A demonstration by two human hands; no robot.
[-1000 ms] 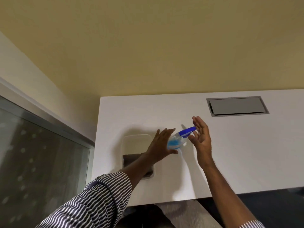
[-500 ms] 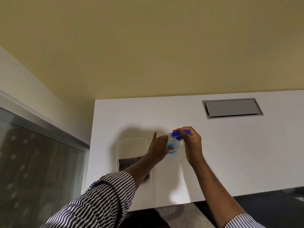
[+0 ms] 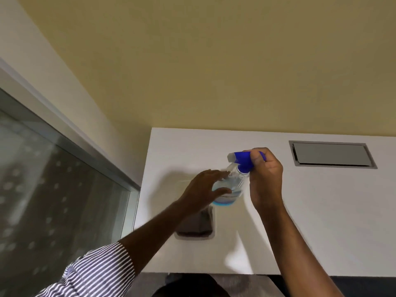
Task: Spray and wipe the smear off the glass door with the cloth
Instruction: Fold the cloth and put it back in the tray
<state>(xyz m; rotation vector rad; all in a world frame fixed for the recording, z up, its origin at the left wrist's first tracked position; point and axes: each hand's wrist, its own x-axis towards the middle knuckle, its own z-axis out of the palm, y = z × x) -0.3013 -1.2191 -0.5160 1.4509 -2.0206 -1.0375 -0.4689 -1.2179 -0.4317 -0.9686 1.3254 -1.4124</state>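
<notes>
Lifting the bottle (image 3: 230, 189) off the table (image 3: 321, 221), the right hand (image 3: 264, 179) curls tight round its blue trigger head (image 3: 243, 160). The left hand (image 3: 203, 189) cups the clear body with loose, fairly straight fingers. The cloth (image 3: 196, 226) lies in a tray (image 3: 214, 232) below; the glass door (image 3: 53, 189) stands at left. A firm neck grip and nozzle turned toward the glass would serve best.

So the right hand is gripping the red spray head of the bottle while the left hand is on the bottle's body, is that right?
Not quite: the spray head is blue, not red, as the head view shows. The right hand does grip it, and the left hand is on the body of the bottle.
</notes>
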